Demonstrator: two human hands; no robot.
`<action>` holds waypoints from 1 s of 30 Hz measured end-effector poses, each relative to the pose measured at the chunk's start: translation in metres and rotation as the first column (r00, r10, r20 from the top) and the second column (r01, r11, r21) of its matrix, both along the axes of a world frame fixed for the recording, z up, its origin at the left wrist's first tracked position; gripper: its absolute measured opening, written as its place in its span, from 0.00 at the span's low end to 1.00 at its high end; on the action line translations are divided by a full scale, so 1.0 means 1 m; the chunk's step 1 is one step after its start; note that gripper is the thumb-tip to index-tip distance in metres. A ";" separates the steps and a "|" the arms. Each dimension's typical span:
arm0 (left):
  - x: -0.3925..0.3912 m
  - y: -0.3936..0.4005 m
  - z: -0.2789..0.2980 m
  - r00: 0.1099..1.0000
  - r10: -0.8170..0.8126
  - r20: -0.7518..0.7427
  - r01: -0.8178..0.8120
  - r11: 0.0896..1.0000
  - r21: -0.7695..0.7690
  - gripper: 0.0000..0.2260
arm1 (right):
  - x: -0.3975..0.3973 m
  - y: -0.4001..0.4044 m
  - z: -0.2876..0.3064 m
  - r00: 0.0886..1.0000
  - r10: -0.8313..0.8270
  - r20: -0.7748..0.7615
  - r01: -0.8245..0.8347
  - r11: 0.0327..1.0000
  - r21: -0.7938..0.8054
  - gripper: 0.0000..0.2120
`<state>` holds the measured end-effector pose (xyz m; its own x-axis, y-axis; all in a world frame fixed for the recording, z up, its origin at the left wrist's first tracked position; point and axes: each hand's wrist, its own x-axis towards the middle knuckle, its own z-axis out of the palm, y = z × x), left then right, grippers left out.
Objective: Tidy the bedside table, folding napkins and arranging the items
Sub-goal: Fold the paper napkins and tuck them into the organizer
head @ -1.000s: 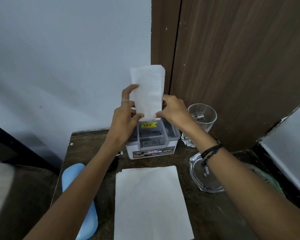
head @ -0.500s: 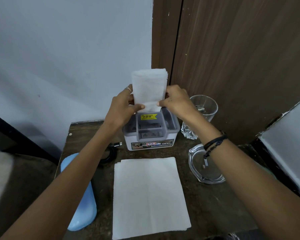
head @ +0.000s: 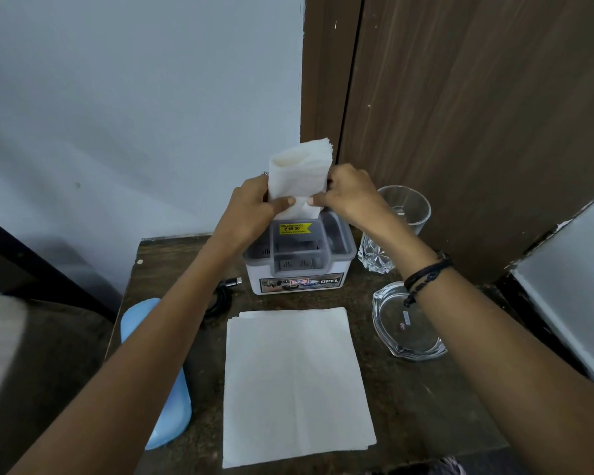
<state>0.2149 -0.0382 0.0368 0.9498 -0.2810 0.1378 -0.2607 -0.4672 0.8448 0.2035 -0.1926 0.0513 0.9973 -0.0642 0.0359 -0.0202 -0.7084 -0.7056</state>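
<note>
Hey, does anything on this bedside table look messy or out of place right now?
Two small things: the blue case hangs over the table's left edge, and a black cable lies loose beside the organizer box. Nothing looks spilled or broken.

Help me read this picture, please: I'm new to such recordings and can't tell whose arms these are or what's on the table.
There is no machine here. A person wears a camera on the head, so you look down along their own arms. The left hand and right hand grip a folded napkin bundle above a grey and white holder. On the brown table lie flat napkins, a blue case, a black cable, a glass tumbler and a glass dish.
</note>
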 end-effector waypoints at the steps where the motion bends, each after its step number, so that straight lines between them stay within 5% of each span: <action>1: 0.001 -0.001 0.000 1.000 -0.006 -0.008 0.006 1.000 0.021 0.14 | 0.000 0.000 -0.001 1.000 -0.001 -0.009 0.001 1.000 -0.021 0.12; 4: 0.002 0.001 -0.002 0.999 -0.009 -0.037 0.011 0.998 0.064 0.14 | -0.001 0.000 -0.001 0.999 0.024 -0.048 -0.028 0.997 -0.072 0.06; 9: 0.003 0.007 -0.006 0.995 -0.059 -0.075 0.064 0.995 0.075 0.16 | -0.003 -0.001 0.004 0.992 0.088 -0.092 -0.096 0.992 -0.087 0.17; 15: 0.005 0.009 -0.013 0.996 -0.067 -0.061 0.072 0.994 0.087 0.14 | -0.008 -0.001 -0.003 0.991 0.131 -0.022 -0.133 0.981 -0.145 0.15; 23: -0.002 0.006 -0.021 0.998 -0.039 -0.052 0.037 0.999 -0.038 0.13 | -0.007 -0.003 0.004 0.982 0.183 -0.051 -0.189 0.967 -0.173 0.30; 30: -0.002 0.006 -0.026 0.996 -0.084 -0.018 0.082 0.993 -0.087 0.15 | -0.012 0.001 -0.004 0.986 0.158 0.056 -0.134 0.944 -0.303 0.27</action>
